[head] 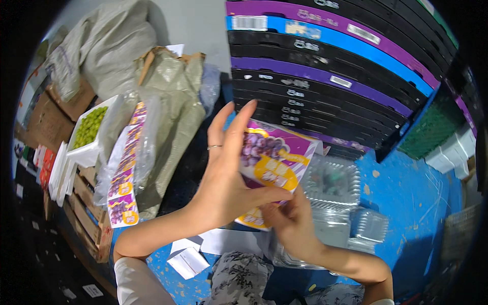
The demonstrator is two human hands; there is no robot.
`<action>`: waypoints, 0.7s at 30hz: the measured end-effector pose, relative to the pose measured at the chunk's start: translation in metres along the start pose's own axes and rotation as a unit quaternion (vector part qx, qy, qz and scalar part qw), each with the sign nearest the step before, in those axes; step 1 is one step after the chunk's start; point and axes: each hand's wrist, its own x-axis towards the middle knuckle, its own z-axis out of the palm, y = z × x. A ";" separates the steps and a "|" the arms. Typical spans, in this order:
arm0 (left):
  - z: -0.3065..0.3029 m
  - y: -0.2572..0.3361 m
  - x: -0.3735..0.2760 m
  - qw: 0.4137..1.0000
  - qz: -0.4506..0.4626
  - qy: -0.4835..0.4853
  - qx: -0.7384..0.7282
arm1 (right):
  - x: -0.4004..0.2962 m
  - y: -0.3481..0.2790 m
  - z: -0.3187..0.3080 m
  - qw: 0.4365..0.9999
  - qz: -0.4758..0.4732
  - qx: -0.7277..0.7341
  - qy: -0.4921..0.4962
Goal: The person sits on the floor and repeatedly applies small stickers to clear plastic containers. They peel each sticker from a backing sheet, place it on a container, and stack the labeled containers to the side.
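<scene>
A purple, yellow and white printed cardboard piece (272, 154) with a grape picture is held up in front of me; it looks folded, with a second printed part below my hands. Ringed and with two fingers stretched upward, my left hand (227, 183) lies along the piece's left side, its thumb across the front. My right hand (295, 225) pinches the lower edge, where the two thumbs nearly meet. Behind the right hand are clear plastic clamshell containers (331, 183), stacked on one another. Part of the card is hidden by my fingers.
Stacked black, purple and blue crates (320, 76) rise ahead. To the left are a strip of matching printed cards (127, 167), a white foam box (84, 152) of green grapes, woven sacks (171, 99) and a wooden pallet (82, 206). White papers (188, 263) lie near my knees.
</scene>
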 end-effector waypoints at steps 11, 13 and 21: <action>0.061 -0.025 -0.055 0.892 -0.192 -0.106 -0.396 | -0.028 0.013 -0.095 0.992 0.026 -0.118 0.031; 0.063 -0.020 -0.058 0.912 -0.189 -0.099 -0.351 | -0.032 0.010 -0.097 0.974 -0.002 -0.209 0.090; 0.080 0.014 -0.083 0.982 -0.131 -0.055 -0.122 | -0.042 -0.017 -0.084 0.745 -0.357 -0.563 -0.023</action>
